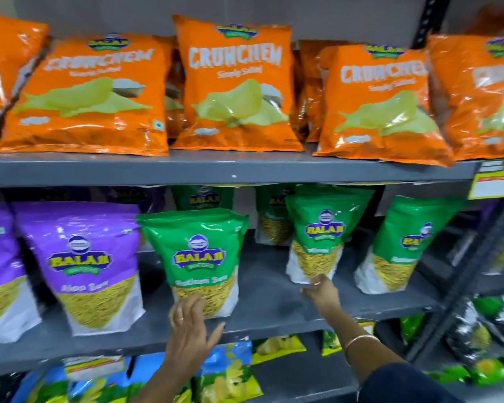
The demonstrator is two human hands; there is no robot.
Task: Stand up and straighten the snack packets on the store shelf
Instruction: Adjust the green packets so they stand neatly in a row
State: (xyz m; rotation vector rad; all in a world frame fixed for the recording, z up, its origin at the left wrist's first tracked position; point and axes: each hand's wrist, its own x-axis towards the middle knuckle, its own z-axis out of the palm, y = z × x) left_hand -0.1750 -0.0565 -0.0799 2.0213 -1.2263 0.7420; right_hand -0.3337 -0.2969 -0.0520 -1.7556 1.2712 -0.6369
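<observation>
Green Balaji snack packets stand on the grey middle shelf (274, 298). My left hand (191, 324) is spread open, its fingertips against the lower front of the nearest green packet (197, 257), which stands upright near the shelf's front. My right hand (320, 292) reaches further in, with its fingers at the bottom edge of a second green packet (317, 237) that stands further back. A third green packet (405, 245) leans to the right of it. Purple packets (82, 263) stand to the left.
Orange Crunchem bags (236, 85) lean back on the top shelf. More green packets (271, 213) stand at the rear of the middle shelf. Blue, yellow and green bags (230, 373) fill the lower shelf. A dark upright post (477, 257) borders the right side.
</observation>
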